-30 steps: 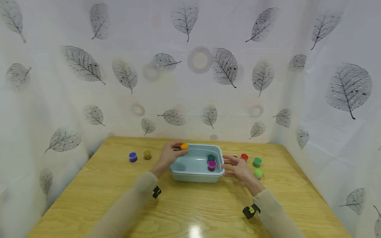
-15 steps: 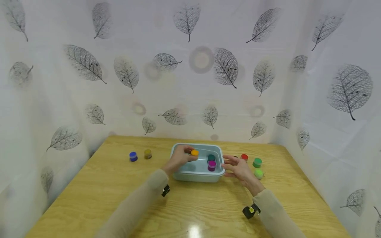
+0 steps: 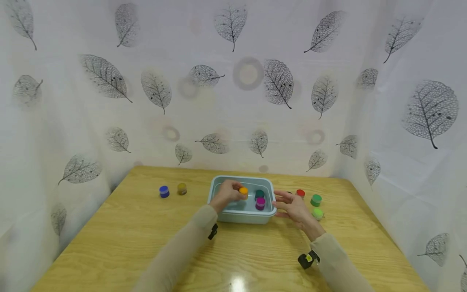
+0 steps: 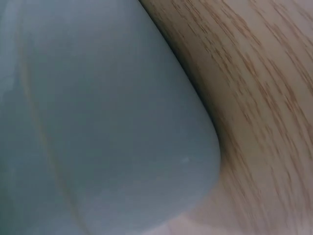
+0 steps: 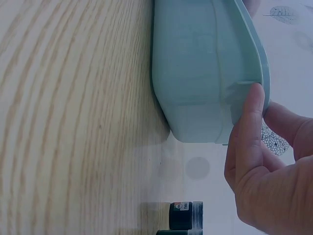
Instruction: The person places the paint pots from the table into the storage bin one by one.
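My left hand reaches down inside a light blue plastic tub and pinches a small paint jar with an orange lid. Just right of it, inside the tub, a magenta jar and a dark teal jar stand close together. My right hand is at the tub's right end. In the right wrist view, its fingers lie against the outer wall under the lip, and the thumb is at the rim. The left wrist view shows only the tub's outer wall and wood.
On the wooden table, a blue jar and an ochre jar stand left of the tub. To the right are a red-lidded jar, a green jar and a lime one. A leaf-patterned curtain hangs behind.
My left hand has carried the orange-lidded jar from over the tub's back left rim rightward and down into the tub. The right hand has stayed at the right end.
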The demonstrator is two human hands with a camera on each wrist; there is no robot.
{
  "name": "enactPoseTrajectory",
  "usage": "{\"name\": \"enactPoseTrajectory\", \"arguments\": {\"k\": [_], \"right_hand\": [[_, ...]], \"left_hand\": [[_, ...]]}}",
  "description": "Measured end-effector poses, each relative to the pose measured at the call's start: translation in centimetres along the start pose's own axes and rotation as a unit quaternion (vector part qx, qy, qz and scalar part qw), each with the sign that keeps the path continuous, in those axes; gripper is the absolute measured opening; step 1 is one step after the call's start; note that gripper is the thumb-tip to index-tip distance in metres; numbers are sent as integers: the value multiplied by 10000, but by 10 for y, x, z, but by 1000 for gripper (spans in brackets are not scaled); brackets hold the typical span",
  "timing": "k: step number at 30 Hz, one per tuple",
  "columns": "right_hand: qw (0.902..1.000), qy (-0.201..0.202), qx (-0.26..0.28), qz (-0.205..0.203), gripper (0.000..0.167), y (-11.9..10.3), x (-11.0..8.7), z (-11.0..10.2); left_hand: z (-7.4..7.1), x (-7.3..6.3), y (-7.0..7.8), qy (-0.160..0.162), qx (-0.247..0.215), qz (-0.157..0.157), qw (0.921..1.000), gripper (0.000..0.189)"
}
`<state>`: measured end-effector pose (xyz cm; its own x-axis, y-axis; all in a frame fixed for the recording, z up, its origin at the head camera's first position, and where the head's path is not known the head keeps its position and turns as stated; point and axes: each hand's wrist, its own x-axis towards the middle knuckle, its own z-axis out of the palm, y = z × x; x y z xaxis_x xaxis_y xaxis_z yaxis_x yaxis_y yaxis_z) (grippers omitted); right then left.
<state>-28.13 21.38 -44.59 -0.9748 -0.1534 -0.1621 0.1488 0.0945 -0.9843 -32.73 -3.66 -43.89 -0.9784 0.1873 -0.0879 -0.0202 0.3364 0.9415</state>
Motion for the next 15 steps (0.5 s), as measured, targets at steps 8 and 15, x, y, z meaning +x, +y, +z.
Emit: {"name": "enactPoseTrajectory", "arguments": {"k": [8,15], "right_hand": [[10000,-16,-7,-1,57,0,0,0],[10000,-49,-39,-39,58,1,0,0]], "left_hand": [[9,8,1,51,-457,-401,9981,37],[11,15,4,60,-517,-704,9962,38]]}}
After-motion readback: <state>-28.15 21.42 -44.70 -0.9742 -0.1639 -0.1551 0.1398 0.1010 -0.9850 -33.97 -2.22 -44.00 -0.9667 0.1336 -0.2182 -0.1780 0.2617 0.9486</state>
